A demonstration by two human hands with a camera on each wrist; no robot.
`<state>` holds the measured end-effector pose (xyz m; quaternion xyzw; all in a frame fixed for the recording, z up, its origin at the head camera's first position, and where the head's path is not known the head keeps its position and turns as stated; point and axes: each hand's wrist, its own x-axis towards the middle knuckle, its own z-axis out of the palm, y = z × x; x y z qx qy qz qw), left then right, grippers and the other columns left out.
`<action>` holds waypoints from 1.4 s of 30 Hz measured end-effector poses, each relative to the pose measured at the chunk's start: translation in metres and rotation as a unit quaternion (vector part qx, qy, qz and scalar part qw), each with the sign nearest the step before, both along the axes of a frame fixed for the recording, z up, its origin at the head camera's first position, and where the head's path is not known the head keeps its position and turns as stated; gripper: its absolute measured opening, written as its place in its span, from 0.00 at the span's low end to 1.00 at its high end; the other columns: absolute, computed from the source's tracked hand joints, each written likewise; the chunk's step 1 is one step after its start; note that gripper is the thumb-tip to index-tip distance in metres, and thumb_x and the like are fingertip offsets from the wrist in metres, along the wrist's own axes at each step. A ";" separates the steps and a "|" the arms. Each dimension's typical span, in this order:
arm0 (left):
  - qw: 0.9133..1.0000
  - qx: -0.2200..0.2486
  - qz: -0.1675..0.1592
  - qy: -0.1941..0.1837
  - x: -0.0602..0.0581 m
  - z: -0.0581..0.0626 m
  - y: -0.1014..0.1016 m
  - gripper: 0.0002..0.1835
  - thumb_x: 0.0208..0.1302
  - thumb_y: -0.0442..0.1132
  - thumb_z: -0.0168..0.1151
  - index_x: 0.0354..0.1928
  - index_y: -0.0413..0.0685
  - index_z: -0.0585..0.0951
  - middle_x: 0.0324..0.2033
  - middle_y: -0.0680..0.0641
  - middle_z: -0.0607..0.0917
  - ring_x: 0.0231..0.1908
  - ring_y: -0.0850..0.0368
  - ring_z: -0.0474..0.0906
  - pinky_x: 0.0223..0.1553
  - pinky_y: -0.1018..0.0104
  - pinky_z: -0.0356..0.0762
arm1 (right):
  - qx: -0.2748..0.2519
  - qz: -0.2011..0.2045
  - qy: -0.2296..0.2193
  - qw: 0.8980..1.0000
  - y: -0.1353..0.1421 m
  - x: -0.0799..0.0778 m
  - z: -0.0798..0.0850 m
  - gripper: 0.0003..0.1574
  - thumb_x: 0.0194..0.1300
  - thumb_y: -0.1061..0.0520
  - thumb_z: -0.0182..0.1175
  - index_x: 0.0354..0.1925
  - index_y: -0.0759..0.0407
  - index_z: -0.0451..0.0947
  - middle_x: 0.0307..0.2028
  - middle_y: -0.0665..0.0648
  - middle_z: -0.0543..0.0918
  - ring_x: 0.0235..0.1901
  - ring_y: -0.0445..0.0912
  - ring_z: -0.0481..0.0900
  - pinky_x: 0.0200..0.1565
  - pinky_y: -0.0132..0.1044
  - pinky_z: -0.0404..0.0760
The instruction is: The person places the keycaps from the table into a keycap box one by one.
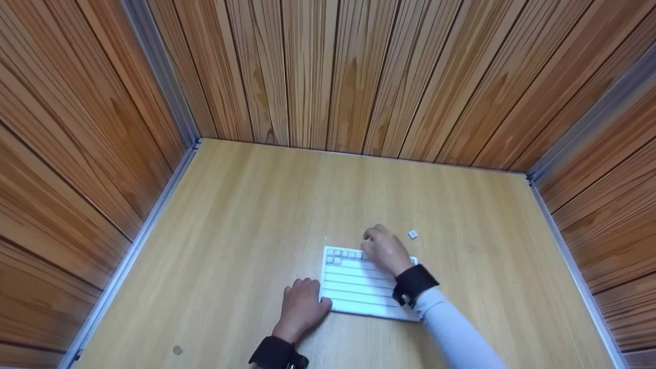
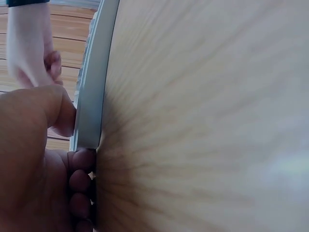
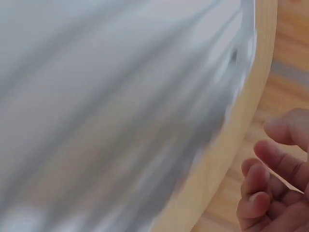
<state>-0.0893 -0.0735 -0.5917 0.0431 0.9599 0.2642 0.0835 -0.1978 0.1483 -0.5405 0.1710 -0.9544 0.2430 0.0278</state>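
Observation:
A flat white tray [image 1: 353,284], marked in long rows, lies on the wooden table; several small keycap-like squares [image 1: 344,254] fill its far left corner. My left hand [image 1: 302,307] holds the tray at its near left corner. In the left wrist view the thumb [image 2: 62,113] presses on the tray [image 2: 91,96] and curled fingertips [image 2: 82,159] meet its end. Above the tray's far edge is my right hand [image 1: 385,251], hiding part of the top row. In the right wrist view its fingers bend loosely, with thumb and index apart and nothing visible between them.
One loose small white square [image 1: 413,234] lies on the table just beyond the tray, right of my right hand. A dark round spot [image 1: 177,350] marks the table at near left. Wood-panelled walls [image 1: 318,72] with metal corner strips enclose the table on three sides.

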 end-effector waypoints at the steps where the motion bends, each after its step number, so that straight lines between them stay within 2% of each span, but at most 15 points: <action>1: 1.000 0.001 0.002 -0.004 0.000 0.000 0.000 0.11 0.55 0.48 0.60 0.30 0.47 0.75 0.26 0.51 0.70 0.32 0.51 0.62 0.36 0.55 0.59 | 0.007 -0.014 0.005 1.000 0.010 -0.005 0.001 0.10 0.64 0.58 0.63 0.43 0.62 0.83 0.43 0.62 0.81 0.42 0.57 0.82 0.44 0.49 0.82; 5: 1.000 -0.001 0.008 -0.017 0.000 0.000 0.001 0.11 0.56 0.48 0.59 0.30 0.47 0.75 0.26 0.50 0.70 0.32 0.51 0.62 0.36 0.56 0.58 | 0.060 -0.066 -0.007 0.996 0.053 -0.023 0.002 0.17 0.69 0.57 0.60 0.51 0.66 0.82 0.54 0.71 0.77 0.55 0.67 0.74 0.54 0.58 0.77; 8: 1.000 -0.002 0.011 -0.018 0.000 0.000 0.002 0.11 0.55 0.47 0.59 0.29 0.48 0.74 0.26 0.50 0.70 0.32 0.51 0.62 0.36 0.56 0.58 | 0.100 -0.092 -0.057 0.989 0.078 -0.032 0.003 0.23 0.72 0.55 0.56 0.60 0.65 0.78 0.63 0.74 0.72 0.62 0.71 0.67 0.60 0.62 0.71; 10: 1.000 -0.004 0.013 -0.014 0.001 0.000 0.002 0.11 0.55 0.47 0.59 0.29 0.48 0.73 0.26 0.50 0.70 0.31 0.51 0.62 0.36 0.56 0.58 | 0.112 -0.100 -0.090 0.985 0.090 -0.035 0.003 0.24 0.73 0.56 0.56 0.63 0.63 0.76 0.66 0.75 0.69 0.64 0.72 0.65 0.61 0.63 0.69; 13: 1.000 -0.004 0.014 -0.010 0.003 -0.002 0.002 0.11 0.54 0.47 0.60 0.28 0.48 0.73 0.25 0.50 0.70 0.31 0.51 0.61 0.35 0.56 0.57 | 0.110 -0.093 -0.113 0.983 0.101 -0.035 -0.001 0.23 0.70 0.60 0.58 0.61 0.63 0.78 0.64 0.75 0.71 0.60 0.73 0.68 0.58 0.62 0.71; 15: 1.000 -0.004 0.014 -0.011 0.003 -0.002 0.002 0.11 0.54 0.47 0.60 0.28 0.48 0.73 0.25 0.50 0.70 0.31 0.51 0.61 0.35 0.56 0.57 | 0.099 -0.087 -0.112 0.985 0.106 -0.036 -0.006 0.20 0.68 0.63 0.60 0.57 0.64 0.80 0.59 0.74 0.75 0.57 0.71 0.72 0.57 0.61 0.73; 18: 1.000 -0.002 0.012 -0.011 0.004 -0.003 0.002 0.11 0.55 0.47 0.60 0.28 0.49 0.73 0.25 0.50 0.69 0.31 0.51 0.62 0.36 0.56 0.57 | 0.081 -0.082 -0.085 0.990 0.111 -0.035 -0.013 0.16 0.65 0.67 0.62 0.51 0.67 0.83 0.51 0.73 0.80 0.52 0.69 0.77 0.54 0.59 0.75; 22: 1.000 -0.002 0.012 -0.005 0.004 -0.003 0.002 0.11 0.55 0.47 0.60 0.28 0.49 0.73 0.25 0.50 0.69 0.31 0.51 0.62 0.35 0.56 0.58 | 0.055 -0.086 -0.051 0.993 0.114 -0.036 -0.019 0.11 0.62 0.71 0.61 0.44 0.70 0.83 0.42 0.70 0.81 0.45 0.65 0.80 0.49 0.56 0.78; 25: 1.000 -0.004 0.012 -0.002 0.003 -0.002 0.002 0.11 0.55 0.47 0.60 0.28 0.48 0.73 0.25 0.50 0.69 0.31 0.51 0.62 0.36 0.56 0.58 | 0.041 -0.082 -0.055 0.994 0.114 -0.037 -0.021 0.12 0.63 0.70 0.60 0.46 0.69 0.82 0.43 0.69 0.80 0.44 0.63 0.80 0.49 0.55 0.78; 30: 1.000 -0.006 0.009 -0.003 0.002 -0.002 0.002 0.11 0.55 0.47 0.59 0.28 0.48 0.74 0.26 0.50 0.70 0.31 0.51 0.62 0.36 0.56 0.58 | 0.033 -0.070 -0.104 0.992 0.112 -0.038 -0.021 0.17 0.65 0.66 0.61 0.52 0.66 0.81 0.49 0.68 0.78 0.48 0.61 0.79 0.53 0.56 0.77; 34: 1.000 -0.005 0.009 -0.010 0.003 -0.002 0.002 0.11 0.55 0.48 0.59 0.28 0.48 0.73 0.26 0.50 0.70 0.31 0.51 0.62 0.36 0.56 0.58 | 0.028 -0.078 -0.117 0.990 0.108 -0.038 -0.021 0.14 0.66 0.66 0.61 0.49 0.66 0.82 0.46 0.65 0.79 0.48 0.59 0.79 0.53 0.53 0.77; 39: 1.000 -0.007 0.005 0.004 0.005 -0.001 0.001 0.11 0.55 0.47 0.60 0.28 0.48 0.73 0.26 0.50 0.70 0.31 0.51 0.63 0.35 0.56 0.59 | -0.033 -0.089 -0.105 0.990 0.100 -0.036 -0.014 0.10 0.67 0.65 0.61 0.47 0.65 0.78 0.43 0.63 0.79 0.44 0.55 0.78 0.47 0.48 0.76; 42: 1.000 -0.007 0.003 0.016 0.005 -0.001 0.001 0.11 0.54 0.47 0.60 0.28 0.48 0.73 0.25 0.50 0.70 0.31 0.51 0.63 0.36 0.55 0.60 | -0.077 -0.089 -0.112 0.987 0.097 -0.033 -0.007 0.13 0.67 0.67 0.60 0.49 0.64 0.76 0.47 0.63 0.79 0.46 0.55 0.79 0.46 0.46 0.76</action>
